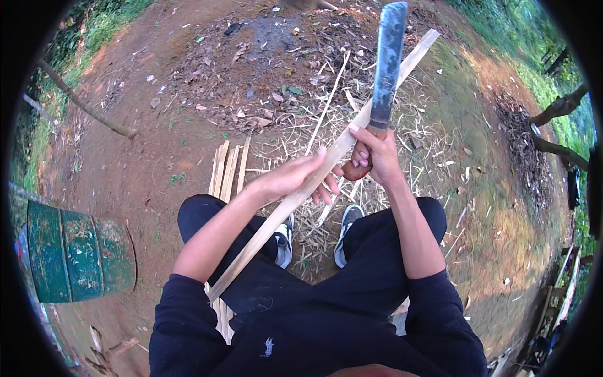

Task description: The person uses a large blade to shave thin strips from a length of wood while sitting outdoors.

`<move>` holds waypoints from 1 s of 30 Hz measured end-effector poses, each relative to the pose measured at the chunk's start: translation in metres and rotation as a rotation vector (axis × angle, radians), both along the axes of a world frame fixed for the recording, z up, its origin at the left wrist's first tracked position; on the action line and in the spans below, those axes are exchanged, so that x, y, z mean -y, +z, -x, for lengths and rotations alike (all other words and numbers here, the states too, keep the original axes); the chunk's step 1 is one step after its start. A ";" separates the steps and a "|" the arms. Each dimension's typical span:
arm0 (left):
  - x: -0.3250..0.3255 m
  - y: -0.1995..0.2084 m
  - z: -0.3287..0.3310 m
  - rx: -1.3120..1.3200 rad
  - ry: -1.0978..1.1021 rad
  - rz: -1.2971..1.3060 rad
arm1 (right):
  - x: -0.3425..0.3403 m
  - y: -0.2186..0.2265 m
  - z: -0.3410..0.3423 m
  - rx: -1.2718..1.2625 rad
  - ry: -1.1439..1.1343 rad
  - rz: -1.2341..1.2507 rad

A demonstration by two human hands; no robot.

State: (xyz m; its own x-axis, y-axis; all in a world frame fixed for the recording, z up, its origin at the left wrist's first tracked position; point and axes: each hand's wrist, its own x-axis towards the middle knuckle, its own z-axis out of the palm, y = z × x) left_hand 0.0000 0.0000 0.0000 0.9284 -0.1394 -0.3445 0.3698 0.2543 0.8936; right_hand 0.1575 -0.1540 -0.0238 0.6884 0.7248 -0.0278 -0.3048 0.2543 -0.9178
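A long, pale strip of split wood slants from my lap up to the far right. It crosses my left hand, whose loosely curled fingers show beneath it on the right side. My right hand is closed round the brown wooden handle of a machete. The dark, worn blade points up and away, overlapping the strip's far part. My right thumb presses against the strip beside the handle.
More pale strips lie beside my left knee. Thin shavings litter the ground ahead and between my shoes. A green metal drum is at the left. Bare branches jut in from both sides.
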 end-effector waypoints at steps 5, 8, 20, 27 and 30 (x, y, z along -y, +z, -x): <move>0.010 -0.022 0.005 0.056 0.068 0.212 | 0.011 -0.001 -0.012 0.174 0.000 0.186; 0.006 -0.022 0.015 0.044 0.150 0.277 | 0.010 -0.001 -0.014 0.470 -0.104 0.510; -0.024 -0.044 0.031 0.137 0.266 0.110 | -0.019 -0.031 0.001 1.501 -0.209 0.727; -0.026 -0.047 0.042 0.171 0.275 0.063 | -0.027 -0.025 0.004 0.795 0.168 0.737; -0.025 -0.046 0.043 0.173 0.294 0.063 | -0.027 -0.020 0.011 0.501 0.210 0.749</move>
State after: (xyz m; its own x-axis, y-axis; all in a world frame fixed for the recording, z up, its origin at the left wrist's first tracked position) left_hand -0.0428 0.0247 -0.0456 0.9758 0.1269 -0.1782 0.1172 0.3843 0.9157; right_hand 0.1465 -0.1271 -0.0442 0.6034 0.7489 -0.2738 0.1996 -0.4743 -0.8574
